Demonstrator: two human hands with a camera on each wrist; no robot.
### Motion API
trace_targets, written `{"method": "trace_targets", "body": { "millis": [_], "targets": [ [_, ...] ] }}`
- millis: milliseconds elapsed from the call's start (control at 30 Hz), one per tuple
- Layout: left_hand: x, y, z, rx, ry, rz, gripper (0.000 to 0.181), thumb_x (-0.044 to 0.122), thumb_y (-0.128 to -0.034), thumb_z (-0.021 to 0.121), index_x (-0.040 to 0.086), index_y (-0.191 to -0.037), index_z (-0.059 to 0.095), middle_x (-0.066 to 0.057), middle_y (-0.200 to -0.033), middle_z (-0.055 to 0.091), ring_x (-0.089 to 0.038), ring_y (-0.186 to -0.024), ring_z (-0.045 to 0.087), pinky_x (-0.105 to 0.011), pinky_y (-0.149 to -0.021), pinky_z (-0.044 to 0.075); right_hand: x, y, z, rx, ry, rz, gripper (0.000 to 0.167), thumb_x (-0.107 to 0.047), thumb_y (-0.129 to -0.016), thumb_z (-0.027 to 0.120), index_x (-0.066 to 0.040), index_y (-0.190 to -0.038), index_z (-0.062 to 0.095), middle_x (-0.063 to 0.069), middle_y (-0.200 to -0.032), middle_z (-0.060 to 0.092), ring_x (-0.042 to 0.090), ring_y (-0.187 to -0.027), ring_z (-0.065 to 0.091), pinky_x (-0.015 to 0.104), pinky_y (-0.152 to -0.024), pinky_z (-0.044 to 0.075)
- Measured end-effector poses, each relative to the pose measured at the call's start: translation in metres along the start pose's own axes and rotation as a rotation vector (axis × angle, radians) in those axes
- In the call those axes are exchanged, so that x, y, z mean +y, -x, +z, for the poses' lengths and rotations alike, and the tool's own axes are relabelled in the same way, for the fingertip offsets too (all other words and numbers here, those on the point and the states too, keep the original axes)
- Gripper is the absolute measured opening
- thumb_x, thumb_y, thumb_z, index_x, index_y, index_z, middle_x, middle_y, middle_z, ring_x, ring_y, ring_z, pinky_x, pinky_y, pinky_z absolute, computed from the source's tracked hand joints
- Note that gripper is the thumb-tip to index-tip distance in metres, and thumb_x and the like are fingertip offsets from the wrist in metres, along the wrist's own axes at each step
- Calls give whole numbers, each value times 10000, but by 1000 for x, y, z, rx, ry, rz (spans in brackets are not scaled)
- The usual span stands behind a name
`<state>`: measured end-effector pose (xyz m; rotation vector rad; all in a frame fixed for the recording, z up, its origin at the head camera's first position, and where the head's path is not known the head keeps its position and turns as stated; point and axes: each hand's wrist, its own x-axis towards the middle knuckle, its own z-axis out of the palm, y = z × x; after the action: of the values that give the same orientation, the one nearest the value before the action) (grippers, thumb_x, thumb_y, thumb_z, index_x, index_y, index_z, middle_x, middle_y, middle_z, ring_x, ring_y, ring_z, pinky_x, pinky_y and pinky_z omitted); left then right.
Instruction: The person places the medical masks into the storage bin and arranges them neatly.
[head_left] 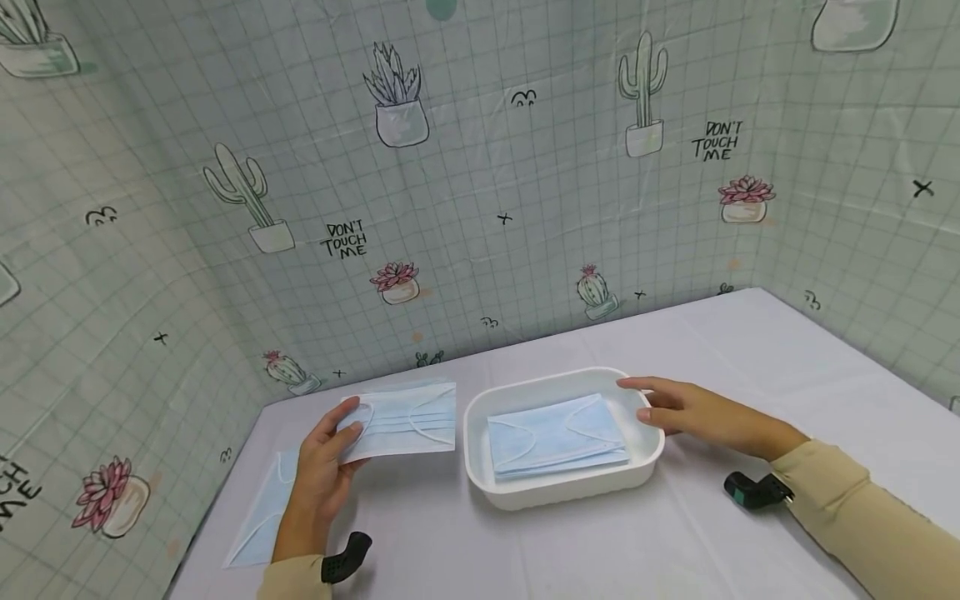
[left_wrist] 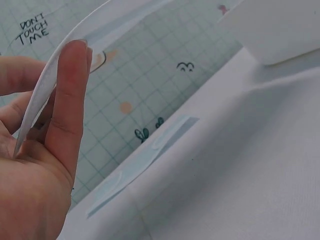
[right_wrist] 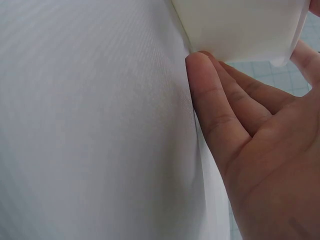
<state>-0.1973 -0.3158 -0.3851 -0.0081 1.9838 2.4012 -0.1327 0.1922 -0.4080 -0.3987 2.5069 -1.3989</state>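
Observation:
My left hand [head_left: 326, 467] pinches a light blue pleated face mask [head_left: 408, 421] with white ear loops, thumb on its near face. The left wrist view shows it edge-on between thumb and fingers [left_wrist: 72, 95]. To its right, several more masks [head_left: 555, 437] lie stacked in a white plastic tray [head_left: 491, 496]. My right hand [head_left: 693, 412] holds the tray's right end, with thumb and index finger over the rim and the other fingers [right_wrist: 215, 90] against the outside, low by the table. Another mask [head_left: 262, 529] lies on the table, partly hidden behind my left forearm.
A white cloth covers the table [head_left: 585, 550]. Grid-patterned fabric [head_left: 480, 167] with cactus drawings rises behind and at both sides. Each wrist carries a black device, one on the left [head_left: 347, 558] and one on the right [head_left: 753, 492].

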Motion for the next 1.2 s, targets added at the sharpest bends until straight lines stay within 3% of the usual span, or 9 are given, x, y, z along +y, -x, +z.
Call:
{"method": "trace_targets", "body": {
  "millis": [467,733,967,1200],
  "targets": [
    [0,2,3,0,23,-8,497,-19,-1021,480,3,-1507,382,-58,-1525,309,-153,-1064,635,-315,-863,547,-1,1,0,1,-11,-2,566,-370,-1031,556,-266,-1552,360,226,-1502,414,317,-1309,479,431,-959,454],
    [-1,1,5,11,89,-11,452,-39,-1017,483,48,-1460,469,-38,-1487,347,-157,-1068,635,-307,-867,544,0,1,-1,-1,-13,20,575,-380,-1031,552,-268,-1557,350,225,-1502,414,309,-1294,484,440,-954,444],
    [1,-3,17,-32,157,10,398,-53,-1006,496,103,-1360,592,-56,-1516,294,-151,-1075,601,-274,-840,544,-3,2,-2,13,-22,33,565,-389,-1033,545,-293,-1554,351,195,-1474,445,281,-1240,515,442,-939,446],
    [-4,-4,31,-60,114,12,436,-61,-1011,467,16,-1440,475,-117,-1553,280,-167,-1119,580,-311,-852,542,-2,-1,-2,0,-23,29,564,-388,-1036,540,-290,-1557,347,197,-1487,437,269,-1243,513,427,-937,446]
  ]
}}
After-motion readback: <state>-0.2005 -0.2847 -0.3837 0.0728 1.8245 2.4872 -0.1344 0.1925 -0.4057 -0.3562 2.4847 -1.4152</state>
